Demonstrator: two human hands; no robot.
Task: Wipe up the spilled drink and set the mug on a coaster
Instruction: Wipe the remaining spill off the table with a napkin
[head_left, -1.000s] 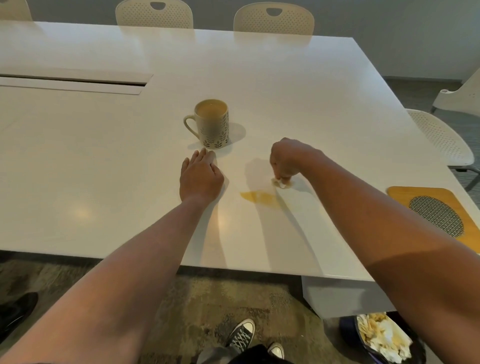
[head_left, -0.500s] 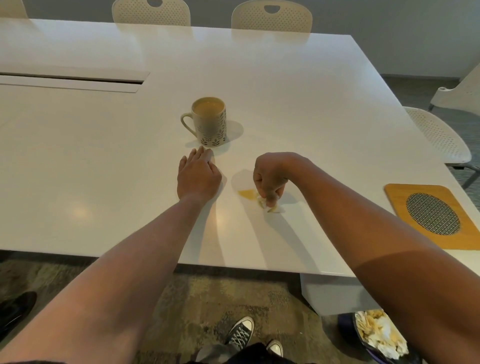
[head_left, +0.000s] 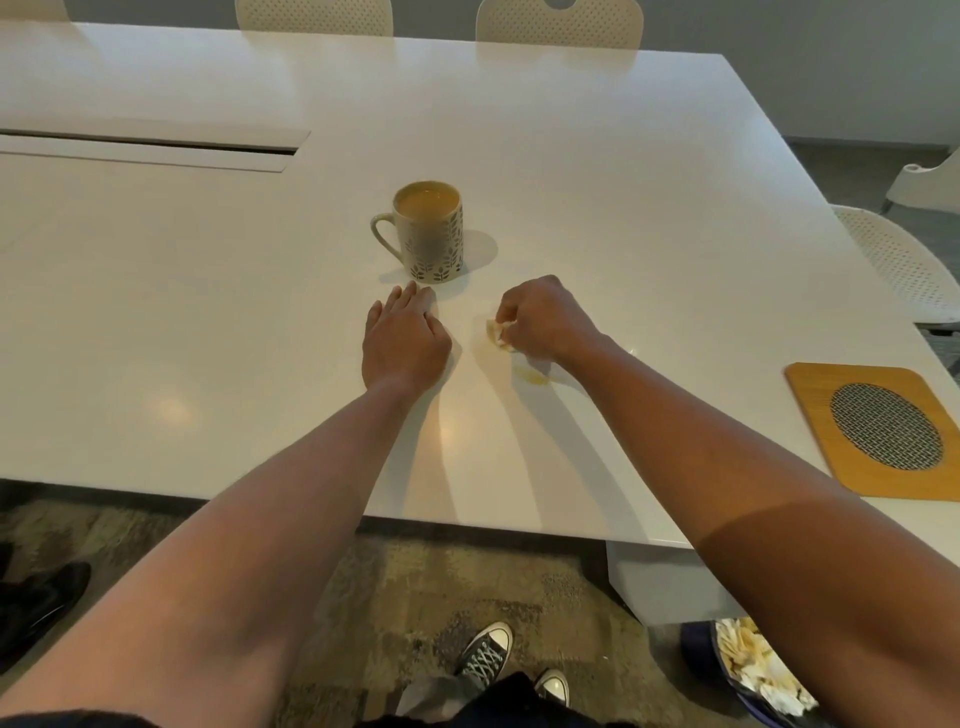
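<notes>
Head view: both hands on the white counter, spill partly wiped.

Right hand has its fingers curled tight around a small stained tissue wad, pressed to the counter just beyond a faint amber spill. Left hand lies flat, fingers extended, holding nothing, tips near the full patterned mug. Mug upright on bare counter. Wooden coaster well apart, at right edge.

Left hand flat, palm down on the worktop, fingers together and pointing forward, arm extended. Right hand curled into a loose fist, knuckles up, fingertips pinching a small wad against the worktop. Both forearms bare.
</notes>
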